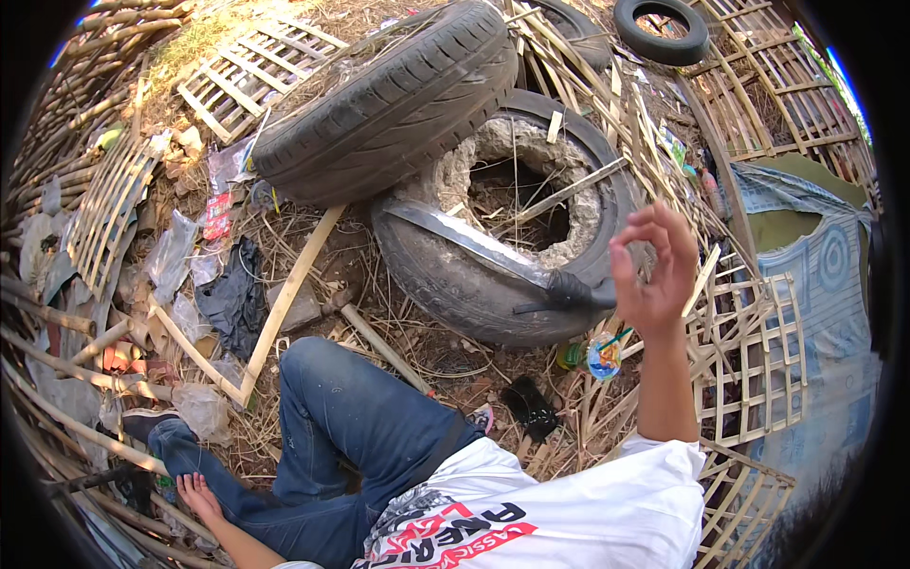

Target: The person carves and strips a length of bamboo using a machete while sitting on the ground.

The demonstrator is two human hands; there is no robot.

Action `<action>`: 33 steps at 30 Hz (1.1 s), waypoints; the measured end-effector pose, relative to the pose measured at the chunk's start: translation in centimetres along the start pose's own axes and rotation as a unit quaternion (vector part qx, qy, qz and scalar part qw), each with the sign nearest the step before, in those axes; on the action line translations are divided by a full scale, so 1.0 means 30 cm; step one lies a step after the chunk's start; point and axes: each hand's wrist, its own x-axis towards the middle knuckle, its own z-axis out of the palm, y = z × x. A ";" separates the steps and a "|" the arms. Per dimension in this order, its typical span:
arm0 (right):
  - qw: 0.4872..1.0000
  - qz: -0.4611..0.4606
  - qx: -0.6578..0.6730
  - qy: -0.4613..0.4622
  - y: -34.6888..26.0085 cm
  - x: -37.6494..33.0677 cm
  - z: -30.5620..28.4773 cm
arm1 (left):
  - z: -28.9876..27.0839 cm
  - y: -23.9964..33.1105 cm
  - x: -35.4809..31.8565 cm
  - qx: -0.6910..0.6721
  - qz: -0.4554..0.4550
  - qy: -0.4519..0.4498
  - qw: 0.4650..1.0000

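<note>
Currently, head view: long knife [474, 240] with black handle lies across the lower tyre [455, 305], blade toward the left, handle at the right rim. Right hand [654, 270] raised by the handle end, fingers loosely curled, nothing grasped; contact with handle cannot be told. Left hand [199, 495] released, fingers extended, at the lower leg of the jeans [370, 389]. Upper tyre [389, 109] tilts over the lower one; plastic cup [605, 356] just below it
</note>
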 end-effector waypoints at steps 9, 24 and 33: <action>0.905 0.396 -0.157 0.001 0.835 -0.168 -0.144 | -0.230 0.067 -0.100 0.045 -0.043 0.026 0.998; 0.846 0.483 -0.219 -0.046 1.419 -0.160 -0.061 | -0.006 0.120 -0.256 0.197 -0.040 0.129 0.971; 0.811 0.551 -0.192 -0.052 1.562 -0.117 -0.023 | 0.026 0.076 -0.285 0.222 -0.033 0.143 0.964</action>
